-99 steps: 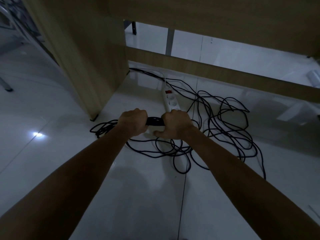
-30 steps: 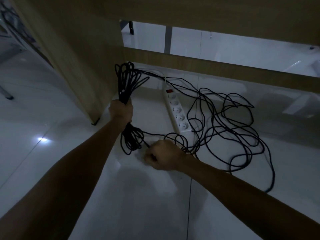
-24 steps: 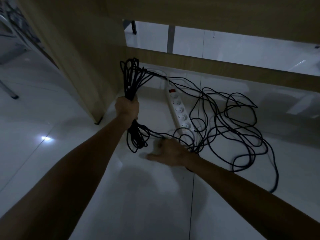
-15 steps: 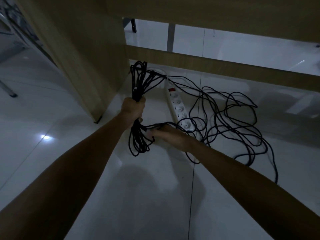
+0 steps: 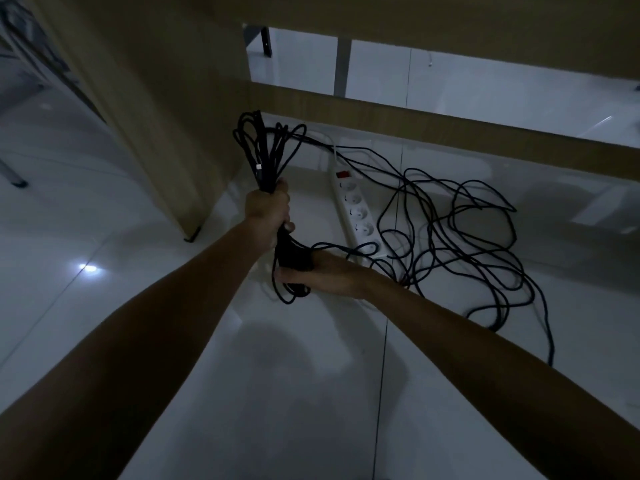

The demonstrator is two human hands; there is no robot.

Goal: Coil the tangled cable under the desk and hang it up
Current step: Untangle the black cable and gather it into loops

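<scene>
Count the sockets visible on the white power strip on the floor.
5, in a single row along the power strip, running from just below its red switch toward the right hand. Black cable crosses the nearest socket, so a further one could be hidden there.

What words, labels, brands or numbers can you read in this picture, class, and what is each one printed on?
No text can be read anywhere.
Power strip: a red switch and round sockets, no legible marking.
Cable: plain black; the bundle in the left hand carries a small pale spot, too small to read.
Desk panel and floor: no print visible.
</scene>
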